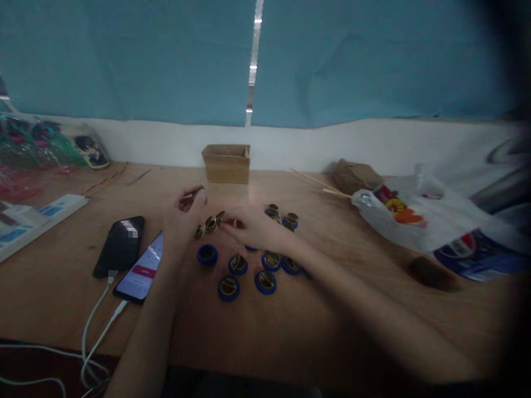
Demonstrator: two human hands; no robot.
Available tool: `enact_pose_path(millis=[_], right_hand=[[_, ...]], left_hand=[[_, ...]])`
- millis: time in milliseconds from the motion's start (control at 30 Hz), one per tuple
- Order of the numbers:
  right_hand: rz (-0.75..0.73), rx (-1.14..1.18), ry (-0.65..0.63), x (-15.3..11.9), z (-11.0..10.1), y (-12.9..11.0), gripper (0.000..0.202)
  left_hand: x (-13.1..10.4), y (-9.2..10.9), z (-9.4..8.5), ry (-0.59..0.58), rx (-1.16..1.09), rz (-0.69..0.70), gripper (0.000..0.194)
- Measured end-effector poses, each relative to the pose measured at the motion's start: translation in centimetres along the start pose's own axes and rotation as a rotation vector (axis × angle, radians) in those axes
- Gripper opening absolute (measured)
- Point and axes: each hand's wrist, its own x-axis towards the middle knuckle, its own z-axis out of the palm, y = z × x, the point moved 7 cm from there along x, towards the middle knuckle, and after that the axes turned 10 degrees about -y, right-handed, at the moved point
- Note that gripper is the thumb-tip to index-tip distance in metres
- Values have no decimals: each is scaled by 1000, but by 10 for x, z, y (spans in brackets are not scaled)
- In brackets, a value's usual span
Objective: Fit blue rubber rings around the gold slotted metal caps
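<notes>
Several round gold-coloured metal pieces (211, 224) lie in a small group between the hands on the wooden table. My right hand (244, 224) reaches to the right end of that group, its thumb and finger pinched on a gold piece. Behind the group, at its left, my left hand (188, 207) is raised with curled fingers around a small dark metallic piece (199, 192). Nearer the front sits a blue ring with a dark centre (207, 255). Several blue rings with gold discs inside (265, 281) are spread before and beyond my right forearm, which partly covers some.
An open cardboard box (228, 168) stands against the wall. Two phones (120, 246) with white cables and a power strip (45, 224) are at left, near plastic bottles. At right lie thin sticks, a brown package (357, 176) and a plastic bag (398, 232).
</notes>
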Motion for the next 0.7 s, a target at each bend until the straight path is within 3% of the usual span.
enact_pose_path(millis=[133, 267, 367, 500, 600, 700], right_hand=[[80, -31, 55, -36, -27, 14, 19], [256, -44, 141, -84, -47, 36, 26], [383, 24, 204, -122, -49, 58, 29], [438, 79, 297, -160, -45, 84, 32], [459, 155, 393, -177, -48, 99, 33], [451, 218, 468, -182, -51, 102, 31]], left_hand=[[-2, -3, 7, -96, 23, -74, 35], [-4, -9, 21, -273, 107, -71, 41], [-7, -15, 32, -428, 228, -15, 41], [-15, -18, 45, -602, 400, 22, 27], [-21, -20, 53, -690, 548, 37, 25], [-23, -28, 57, -707, 664, 36, 26]])
